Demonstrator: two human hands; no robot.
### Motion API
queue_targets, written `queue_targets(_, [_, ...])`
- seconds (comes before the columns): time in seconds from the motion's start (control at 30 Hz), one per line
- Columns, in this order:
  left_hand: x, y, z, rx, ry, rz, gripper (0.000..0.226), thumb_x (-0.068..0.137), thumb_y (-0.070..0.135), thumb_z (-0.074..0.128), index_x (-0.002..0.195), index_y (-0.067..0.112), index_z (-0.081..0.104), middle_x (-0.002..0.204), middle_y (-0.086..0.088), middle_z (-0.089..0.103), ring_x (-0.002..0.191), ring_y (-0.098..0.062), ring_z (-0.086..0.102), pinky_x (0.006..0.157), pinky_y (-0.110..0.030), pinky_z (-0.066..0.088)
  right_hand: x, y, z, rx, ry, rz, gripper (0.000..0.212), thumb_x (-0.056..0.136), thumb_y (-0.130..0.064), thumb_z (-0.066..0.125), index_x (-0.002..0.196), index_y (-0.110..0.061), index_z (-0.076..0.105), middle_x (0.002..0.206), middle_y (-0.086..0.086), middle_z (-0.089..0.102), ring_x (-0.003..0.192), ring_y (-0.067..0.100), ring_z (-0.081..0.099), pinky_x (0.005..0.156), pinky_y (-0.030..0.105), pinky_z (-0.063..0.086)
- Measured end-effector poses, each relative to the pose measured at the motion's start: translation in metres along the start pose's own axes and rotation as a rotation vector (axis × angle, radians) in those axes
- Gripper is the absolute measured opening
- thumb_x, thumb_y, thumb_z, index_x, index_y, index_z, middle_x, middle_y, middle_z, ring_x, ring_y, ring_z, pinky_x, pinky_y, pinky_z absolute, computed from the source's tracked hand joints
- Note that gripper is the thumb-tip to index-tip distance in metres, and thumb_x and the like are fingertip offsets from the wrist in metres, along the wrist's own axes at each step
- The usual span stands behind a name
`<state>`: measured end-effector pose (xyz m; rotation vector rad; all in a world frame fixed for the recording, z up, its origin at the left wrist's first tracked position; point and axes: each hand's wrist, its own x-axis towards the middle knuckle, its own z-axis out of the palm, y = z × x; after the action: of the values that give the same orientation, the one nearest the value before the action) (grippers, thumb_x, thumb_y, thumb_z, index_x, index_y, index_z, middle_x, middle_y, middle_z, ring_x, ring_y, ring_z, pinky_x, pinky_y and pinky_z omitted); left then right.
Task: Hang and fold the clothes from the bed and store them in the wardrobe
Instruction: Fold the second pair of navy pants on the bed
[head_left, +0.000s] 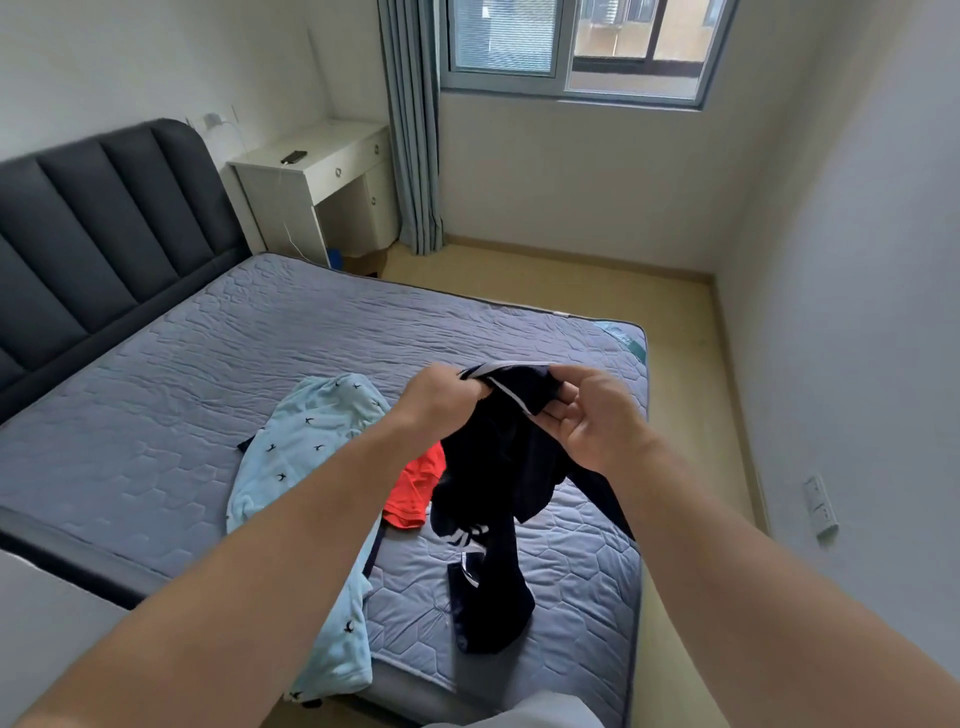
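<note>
A bedroom seen from above, both bare forearms reaching forward over a bed with a grey quilted cover. Far left of the hands stands a dark padded headboard. Beyond it, up and left of the hands, is a white desk with a dark phone on top. A grey-blue curtain hangs past the desk, and a window sits high above the hands. Low on the wall, right of the right arm, is a white socket.

On the bed, a pale blue top with small dark bird shapes lies below and left of the left hand; the left forearm crosses over it and hides part of it. A red garment lies just below the hands, partly covered by the left forearm and by dark cloth.

The left hand has its fingers curled tight around the white-trimmed top edge of a navy garment. The right hand, close beside it, pinches the same edge between thumb and half-bent fingers. The navy garment hangs from both hands, and its white-striped lower end rests on the bed beneath them.
</note>
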<state>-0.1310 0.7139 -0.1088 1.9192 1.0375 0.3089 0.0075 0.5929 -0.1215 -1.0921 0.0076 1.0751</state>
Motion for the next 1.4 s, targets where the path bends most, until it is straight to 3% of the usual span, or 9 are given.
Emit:
queue_targets(0.1, [0.000,0.012,-0.005,-0.383,-0.079,-0.099,0.013,0.087,0.004,0.064,0.082,0.017,0.065,0.065,0.001,0.063,0.062,-0.018,0.055,0.048,-0.020,0.041,-0.001,0.008,-0.006,-0.083,-0.042,0.019,0.015,0.089,-0.007,0.058,0.101,-0.010,0.066,0.095,0.008,0.074,0.088,0.026,0.071,0.094,0.043,0.057])
queue_targets(0.23, [0.001,0.021,-0.007,-0.518,0.048,-0.094,0.037,0.091,-0.001,0.058,0.122,0.020,0.056,0.101,-0.014,0.065,0.077,-0.024,0.064,0.052,-0.030,0.053,-0.004,0.013,-0.010,-0.254,-0.113,-0.023,0.048,0.074,0.007,0.054,0.115,-0.018,0.063,0.103,0.007,0.073,0.090,0.025,0.069,0.091,0.041,0.055])
queue_targets(0.47, [-0.005,0.027,-0.008,-0.833,0.031,-0.073,0.034,0.098,-0.004,0.041,0.089,0.009,0.072,0.079,-0.012,0.067,0.065,-0.020,0.067,0.050,-0.032,0.059,-0.011,0.031,-0.019,-0.923,-0.146,-0.028,0.060,0.066,-0.005,0.083,0.117,-0.030,0.065,0.098,0.006,0.076,0.084,0.020,0.075,0.077,0.037,0.062])
queue_targets(0.6, [-0.002,0.031,-0.013,-0.943,0.027,-0.072,0.031,0.100,-0.003,0.040,0.099,0.006,0.070,0.090,-0.017,0.057,0.083,-0.027,0.060,0.066,-0.040,0.063,-0.006,0.044,-0.029,-1.245,-0.129,-0.062,0.062,0.057,-0.044,0.091,0.112,-0.034,0.065,0.101,-0.012,0.074,0.093,0.007,0.070,0.087,0.032,0.057])
queue_targets(0.73, [-0.002,0.032,-0.022,-1.052,0.000,-0.006,0.023,0.092,-0.004,0.064,0.115,0.002,0.065,0.094,-0.014,0.066,0.090,-0.025,0.068,0.079,-0.038,0.063,0.004,0.052,-0.034,-1.235,0.095,-0.158,0.049,0.074,-0.040,0.081,0.112,-0.022,0.056,0.097,0.000,0.070,0.084,0.017,0.068,0.076,0.034,0.057])
queue_targets(0.87, [0.001,0.030,-0.033,-0.955,0.054,0.005,0.043,0.079,-0.016,0.073,0.117,0.002,0.063,0.102,-0.017,0.067,0.082,-0.025,0.074,0.076,-0.033,0.062,0.005,0.047,-0.032,-1.226,0.181,-0.357,0.028,0.094,-0.021,0.062,0.103,-0.030,0.037,0.085,0.006,0.063,0.070,0.026,0.066,0.062,0.045,0.058])
queue_targets(1.07, [0.025,0.013,-0.058,-0.734,0.266,-0.086,0.002,0.095,0.007,0.066,0.095,0.007,0.068,0.104,-0.016,0.070,0.095,-0.027,0.070,0.061,-0.032,0.061,0.000,0.033,-0.034,-1.397,0.146,-0.712,0.033,0.095,-0.004,0.051,0.099,-0.035,0.042,0.084,-0.001,0.058,0.073,0.022,0.055,0.060,0.036,0.045])
queue_targets(1.17, [0.036,-0.002,-0.065,-0.575,0.314,-0.124,0.006,0.096,0.018,0.067,0.093,0.013,0.068,0.106,-0.011,0.069,0.101,-0.028,0.067,0.060,-0.034,0.062,0.003,0.023,-0.031,-1.507,0.063,-0.699,0.041,0.094,0.003,0.050,0.115,-0.029,0.063,0.106,0.002,0.057,0.092,0.024,0.058,0.081,0.035,0.052])
queue_targets(1.4, [0.042,-0.018,-0.082,-0.014,0.465,-0.117,0.024,0.091,0.033,0.062,0.093,0.012,0.074,0.118,-0.020,0.066,0.098,-0.036,0.065,0.078,-0.042,0.056,0.004,-0.006,-0.014,-1.748,0.077,-0.529,0.029,0.097,-0.004,0.049,0.114,-0.016,0.068,0.107,0.008,0.059,0.099,0.032,0.060,0.081,0.035,0.051])
